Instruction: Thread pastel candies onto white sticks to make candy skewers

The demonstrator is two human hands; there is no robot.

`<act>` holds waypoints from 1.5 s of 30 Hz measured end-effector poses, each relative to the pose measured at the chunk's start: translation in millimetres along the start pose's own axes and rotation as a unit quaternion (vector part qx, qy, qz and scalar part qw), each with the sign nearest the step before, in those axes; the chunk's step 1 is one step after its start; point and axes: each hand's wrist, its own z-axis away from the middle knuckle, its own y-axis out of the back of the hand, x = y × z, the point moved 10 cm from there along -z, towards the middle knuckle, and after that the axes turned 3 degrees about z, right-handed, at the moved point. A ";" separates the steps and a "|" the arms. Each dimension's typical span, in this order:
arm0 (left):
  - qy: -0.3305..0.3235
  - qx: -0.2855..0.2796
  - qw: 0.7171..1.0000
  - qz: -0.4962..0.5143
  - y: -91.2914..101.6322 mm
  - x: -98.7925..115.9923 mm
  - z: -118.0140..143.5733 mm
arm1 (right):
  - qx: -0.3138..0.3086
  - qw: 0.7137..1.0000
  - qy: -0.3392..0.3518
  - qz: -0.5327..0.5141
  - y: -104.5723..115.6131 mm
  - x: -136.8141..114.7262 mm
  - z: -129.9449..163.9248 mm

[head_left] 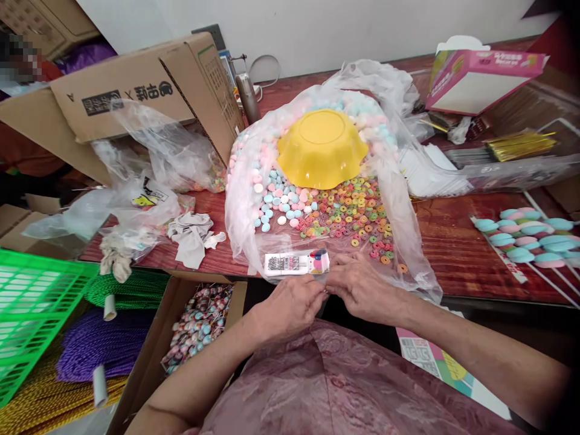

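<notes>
Head view: both hands seemingly pinching packet.

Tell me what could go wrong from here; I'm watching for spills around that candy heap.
1. The candy rings lie loose on the plastic sheet close to the table edge; a tug by the left hand or right hand, both at the small packet, might roll some off.
2. The upturned yellow bowl rests on the heap and could slide.
</notes>
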 end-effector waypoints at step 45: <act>0.233 0.354 0.807 0.410 44.5 -108.2 105.9 | 0.096 0.994 0.013 0.059 31.6 -17.3 -53.8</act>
